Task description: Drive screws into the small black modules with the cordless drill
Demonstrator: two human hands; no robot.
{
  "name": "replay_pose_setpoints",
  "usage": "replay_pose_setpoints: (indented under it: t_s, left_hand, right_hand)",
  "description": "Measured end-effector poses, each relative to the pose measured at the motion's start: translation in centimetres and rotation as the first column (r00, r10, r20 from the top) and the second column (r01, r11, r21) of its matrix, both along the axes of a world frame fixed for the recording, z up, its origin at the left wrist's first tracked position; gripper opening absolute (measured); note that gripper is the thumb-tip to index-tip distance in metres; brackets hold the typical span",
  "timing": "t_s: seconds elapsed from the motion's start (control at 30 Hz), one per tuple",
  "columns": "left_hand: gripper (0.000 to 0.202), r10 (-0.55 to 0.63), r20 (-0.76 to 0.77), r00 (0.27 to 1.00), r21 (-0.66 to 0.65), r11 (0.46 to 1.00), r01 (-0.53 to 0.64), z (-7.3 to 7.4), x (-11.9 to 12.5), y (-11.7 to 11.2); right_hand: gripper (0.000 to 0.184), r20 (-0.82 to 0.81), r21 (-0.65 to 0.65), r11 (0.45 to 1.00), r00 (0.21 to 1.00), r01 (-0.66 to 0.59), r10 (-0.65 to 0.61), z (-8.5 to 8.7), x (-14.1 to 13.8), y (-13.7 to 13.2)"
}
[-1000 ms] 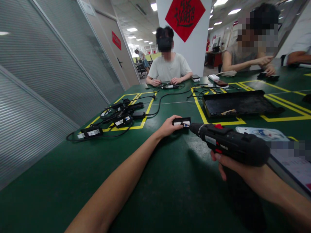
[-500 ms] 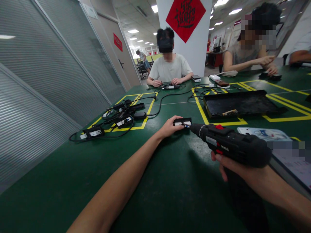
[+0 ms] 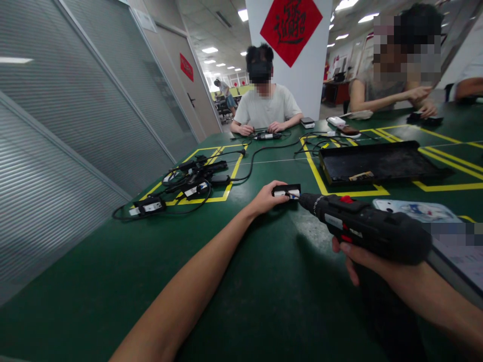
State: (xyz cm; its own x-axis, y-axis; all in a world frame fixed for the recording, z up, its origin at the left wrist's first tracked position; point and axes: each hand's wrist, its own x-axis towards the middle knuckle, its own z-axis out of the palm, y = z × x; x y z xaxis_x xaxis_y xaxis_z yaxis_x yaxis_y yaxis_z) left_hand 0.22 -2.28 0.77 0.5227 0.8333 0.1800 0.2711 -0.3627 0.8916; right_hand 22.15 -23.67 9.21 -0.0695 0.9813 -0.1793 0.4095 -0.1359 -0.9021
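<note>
My left hand (image 3: 268, 197) grips the left end of a small black box (image 3: 294, 187) with a white label on the green table. In my right hand (image 3: 372, 261) is a black cordless drill (image 3: 362, 221) with red switches, held by its handle. The drill points left, and its thin bit reaches the box's near face close to my left fingertips. Whether the bit touches a screw is too small to tell.
To the left lies a heap of black power adapters and cables (image 3: 196, 178). A black tray (image 3: 377, 161) stands at the right, behind a phone (image 3: 415, 210). Across the green table (image 3: 241, 271) sit a person in a light shirt (image 3: 266, 108) and another person (image 3: 400, 93).
The whole view has shifted slightly, so everything appears a little farther right. My hands, the drill and the box keep the same arrangement.
</note>
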Motion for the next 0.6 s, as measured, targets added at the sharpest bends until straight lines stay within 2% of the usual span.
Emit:
replay_pose_setpoints:
  t_s: [0.13, 0.2, 0.4, 0.6]
  left_hand:
    - [0.053, 0.001, 0.003, 1.0, -0.018, 1.0, -0.001, -0.21, -0.1, 0.28]
    - [0.053, -0.004, 0.009, 1.0, -0.026, 1.0, 0.004, -0.34, -0.15, 0.38]
    - [0.055, 0.0, 0.025, 1.0, -0.028, 1.0, 0.0, -0.39, -0.16, 0.3]
    - [0.054, -0.01, 0.023, 1.0, -0.026, 1.0, 0.01, -0.3, -0.15, 0.49]
  right_hand:
    - [0.025, -0.029, 0.04, 0.999, 0.999, 0.023, -0.022, 0.08, -0.21, -0.17]
    - [0.026, -0.025, 0.011, 1.0, 0.999, 0.024, -0.023, -0.09, -0.05, -0.22]
    - [0.025, -0.023, 0.019, 0.999, 0.999, -0.048, 0.048, -0.21, 0.28, -0.15]
    - [0.044, 0.116, 0.065, 0.995, 0.991, -0.075, 0.068, -0.56, 0.64, -0.16]
